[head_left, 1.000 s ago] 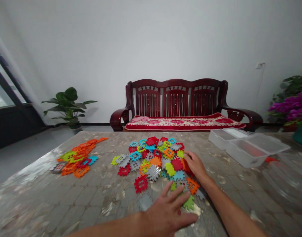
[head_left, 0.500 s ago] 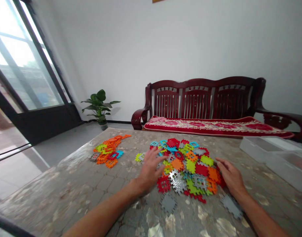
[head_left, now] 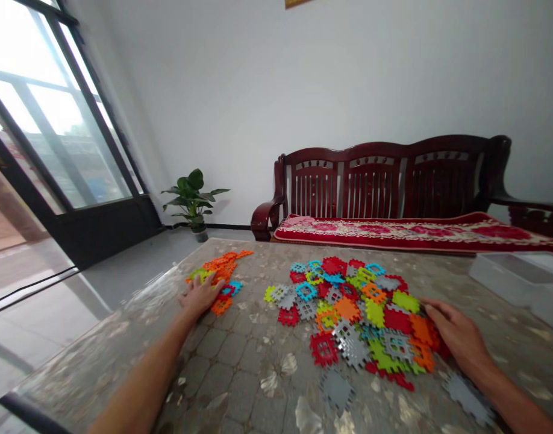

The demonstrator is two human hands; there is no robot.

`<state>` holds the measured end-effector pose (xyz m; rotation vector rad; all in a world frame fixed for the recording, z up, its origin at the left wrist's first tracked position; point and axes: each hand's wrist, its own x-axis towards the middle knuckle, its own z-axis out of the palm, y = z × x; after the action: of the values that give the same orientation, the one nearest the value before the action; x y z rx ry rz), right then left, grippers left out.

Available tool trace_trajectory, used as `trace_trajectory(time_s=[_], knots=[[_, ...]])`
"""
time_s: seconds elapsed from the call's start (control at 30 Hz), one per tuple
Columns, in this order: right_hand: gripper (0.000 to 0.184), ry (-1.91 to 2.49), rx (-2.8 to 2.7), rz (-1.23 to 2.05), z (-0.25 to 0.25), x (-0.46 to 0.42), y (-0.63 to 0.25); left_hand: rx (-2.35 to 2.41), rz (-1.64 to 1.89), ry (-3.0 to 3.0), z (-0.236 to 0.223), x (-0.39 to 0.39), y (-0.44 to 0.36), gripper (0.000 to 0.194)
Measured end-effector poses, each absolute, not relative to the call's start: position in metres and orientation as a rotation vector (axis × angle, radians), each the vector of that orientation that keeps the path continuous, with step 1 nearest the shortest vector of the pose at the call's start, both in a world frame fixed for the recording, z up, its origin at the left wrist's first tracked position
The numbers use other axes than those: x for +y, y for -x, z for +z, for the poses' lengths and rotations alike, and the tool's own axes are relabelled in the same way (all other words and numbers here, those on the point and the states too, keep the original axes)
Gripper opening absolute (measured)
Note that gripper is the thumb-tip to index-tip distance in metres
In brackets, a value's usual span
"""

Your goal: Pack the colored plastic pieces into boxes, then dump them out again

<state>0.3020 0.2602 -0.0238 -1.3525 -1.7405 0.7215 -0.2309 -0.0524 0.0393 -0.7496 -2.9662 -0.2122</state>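
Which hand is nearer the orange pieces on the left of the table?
Left. The left hand rests at the near edge of the orange pieces. The right hand is far to their right, beyond the mixed pile, at that pile's right edge.

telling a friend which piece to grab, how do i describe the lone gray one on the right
On the table, find the big heap of colored plastic pieces. Below the right hand lies a gray piece, the rightmost one off the heap.

The bench [head_left: 244, 374] carries 1 left hand [head_left: 200, 295], 1 right hand [head_left: 457, 334], 1 small heap of plastic tiles [head_left: 217, 268] near its far left edge, 1 large heap [head_left: 358, 319] mid-bench, and 2 clear boxes [head_left: 497, 278] at its right edge.
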Motion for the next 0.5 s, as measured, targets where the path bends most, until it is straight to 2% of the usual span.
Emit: trace_trajectory(time_s=[0.13,0.3,0.4,0.5], knots=[[0.046,1.361,-1.784,0.685,-0.028,0.264,-0.303,-2.937,-0.215,0.814,0.024,-0.049,0.199,0.064],[0.046,1.370,-1.817,0.689,-0.030,0.266,-0.303,-2.856,-0.231,1.165,0.008,-0.045,0.158,0.057],[0.045,1.365,-1.789,0.684,-0.028,0.264,-0.302,-2.775,-0.298,1.315,0.012,-0.038,0.165,0.051],[0.042,1.369,-1.761,0.675,-0.027,0.262,-0.302,-2.787,-0.316,1.130,0.030,-0.028,0.202,0.057]])
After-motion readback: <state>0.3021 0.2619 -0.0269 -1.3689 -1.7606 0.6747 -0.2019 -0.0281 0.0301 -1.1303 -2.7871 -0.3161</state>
